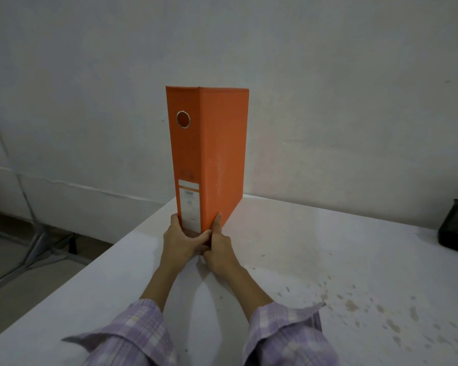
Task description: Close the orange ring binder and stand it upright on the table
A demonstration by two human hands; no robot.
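Note:
The orange ring binder (217, 154) is closed and stands upright on the white table (315, 260), its spine with a metal finger ring and a white label turned towards me. My left hand (179, 239) grips the bottom of the spine from the left. My right hand (218, 247) clasps the bottom corner from the right, thumb pressed up along the cover. Both hands hide the binder's lower edge, so I cannot tell whether it rests on the tabletop.
A black mesh tray (456, 225) sits at the table's right edge. Brown specks (376, 310) stain the tabletop at the right. The wall stands just behind the binder. Left of the table, a metal stand's legs (35, 249) rest on the floor.

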